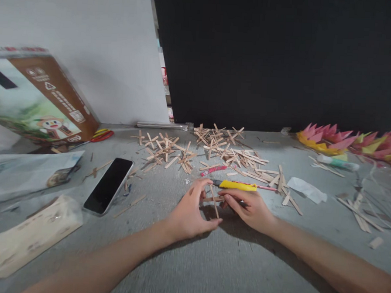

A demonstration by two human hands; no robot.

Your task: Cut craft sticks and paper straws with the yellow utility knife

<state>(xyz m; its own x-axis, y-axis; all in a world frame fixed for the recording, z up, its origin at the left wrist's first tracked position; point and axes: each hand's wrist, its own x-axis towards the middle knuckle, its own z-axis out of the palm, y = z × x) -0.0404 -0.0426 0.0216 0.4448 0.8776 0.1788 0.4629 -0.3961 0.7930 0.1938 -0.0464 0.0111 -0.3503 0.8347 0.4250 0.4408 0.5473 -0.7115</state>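
Note:
Just above the grey table, my left hand [194, 212] spans a thin wooden craft stick [214, 202], its thumb at the lower end and fingers at the upper end. A second stick crosses behind it near the middle, so the two form a cross. My right hand [249, 208] is closed in a pinch at the right side of this cross, touching the crossing stick. Its fingertips partly hide what they grip. Right behind my hands lies a yellow utility knife [237, 185]. Beyond it sits a pile of crossed craft sticks [164, 149], with loose sticks [244, 158] alongside.
A phone [108, 185] lies to the left, near a plastic-wrapped pack [30, 236] and a printed box [43, 99]. At the right are a glue stick [337, 162], a white paper scrap [307, 190] and pink-and-yellow paper crafts [327, 139]. A black panel [285, 59] stands behind.

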